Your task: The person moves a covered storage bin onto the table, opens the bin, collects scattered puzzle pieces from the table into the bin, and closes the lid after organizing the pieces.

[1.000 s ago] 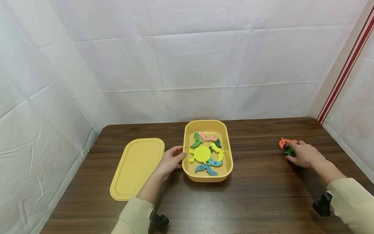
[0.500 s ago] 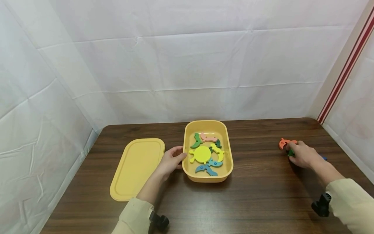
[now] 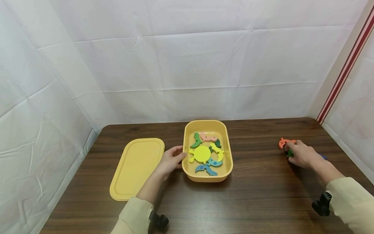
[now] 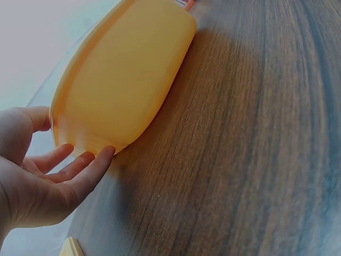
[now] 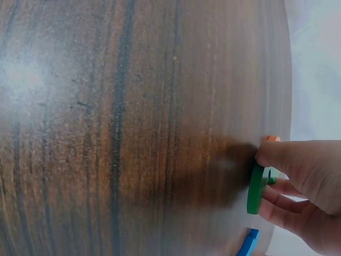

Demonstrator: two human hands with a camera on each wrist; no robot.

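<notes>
My left hand (image 3: 170, 161) grips the left side of a yellow plastic box (image 3: 208, 179), thumb at the rim and fingers against the outer wall. Inside the box lie several flat animal-shaped pieces, among them a yellow turtle (image 3: 202, 154), a pink piece (image 3: 209, 138) and a blue piece (image 3: 206, 169). At the far right, my right hand (image 3: 305, 155) pinches a green toy piece (image 5: 256, 189) between thumb and fingers, standing on edge close over the table. Just beyond its fingertips is an orange piece (image 3: 283, 143). A blue toy piece (image 5: 248, 242) lies beside the hand, mostly hidden in the head view.
A yellow lid (image 3: 137, 170) lies flat on the dark wood table (image 3: 257, 195), left of the box. White sheeting (image 3: 198, 65) hangs behind the table and at both sides.
My right hand has shifted slightly with the green piece, and the blue piece now shows behind the hand. The left hand and the box stay in place.
</notes>
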